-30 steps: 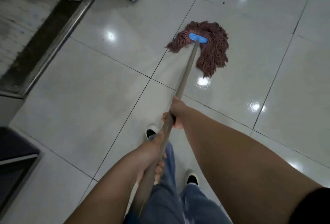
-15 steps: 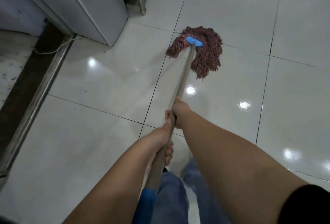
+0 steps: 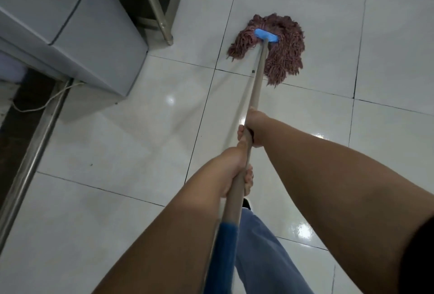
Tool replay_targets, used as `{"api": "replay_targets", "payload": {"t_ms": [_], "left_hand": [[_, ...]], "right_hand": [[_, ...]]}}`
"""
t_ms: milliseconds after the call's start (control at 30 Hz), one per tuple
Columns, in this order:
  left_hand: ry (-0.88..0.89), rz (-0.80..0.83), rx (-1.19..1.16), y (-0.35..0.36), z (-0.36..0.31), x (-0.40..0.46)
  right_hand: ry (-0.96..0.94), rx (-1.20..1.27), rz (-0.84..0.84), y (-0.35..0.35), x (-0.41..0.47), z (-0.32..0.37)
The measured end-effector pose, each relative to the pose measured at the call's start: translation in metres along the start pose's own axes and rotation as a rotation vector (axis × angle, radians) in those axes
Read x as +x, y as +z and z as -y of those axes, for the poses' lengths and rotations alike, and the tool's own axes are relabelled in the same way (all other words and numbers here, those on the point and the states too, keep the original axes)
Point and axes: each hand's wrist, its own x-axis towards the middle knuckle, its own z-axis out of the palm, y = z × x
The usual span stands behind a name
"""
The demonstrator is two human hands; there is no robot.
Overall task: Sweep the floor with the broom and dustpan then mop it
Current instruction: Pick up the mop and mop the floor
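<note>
- Glossy white tiled floor (image 3: pixel 117 153) with dark grout lines; ceiling lights reflect off it in bright spots.
- Grey cabinet (image 3: pixel 77 35) stands at upper left; a pale cord (image 3: pixel 44 103) trails from under it toward a metal floor rail (image 3: pixel 30 164).
- Metal leg (image 3: pixel 162 24) of a steel frame stands just behind the cabinet, near the mop head.
- Mop (image 3: pixel 256 87): reddish-brown string head (image 3: pixel 284 59) spread flat on the floor, straddling a grout line, blue clamp (image 3: pixel 266 35) on top. Tan handle runs from the clamp down toward me, with a blue sleeve at the near end.
- My right hand (image 3: pixel 256 129): grip clenched round the handle, higher up the shaft, thumb side toward the mop head.
- My left hand (image 3: pixel 234 171): grip clenched round the handle just below the right, fingers wrapped under it. The two hands are nearly touching.
- Blue trouser legs (image 3: pixel 265 258) and one dark shoe toe (image 3: pixel 246 204) show beneath the handle.
</note>
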Motion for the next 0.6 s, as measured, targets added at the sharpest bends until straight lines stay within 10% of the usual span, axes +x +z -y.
{"api": "replay_targets", "payload": {"t_ms": [300, 600], "left_hand": [[-0.026, -0.051, 0.051, -0.040, 0.039, -0.010], [-0.031, -0.037, 0.042, -0.145, 0.225, -0.041]], "right_hand": [[0.004, -0.018, 0.038, 0.036, -0.015, -0.042], [0.047, -0.024, 0.090, 0.113, -0.080, -0.227]]}}
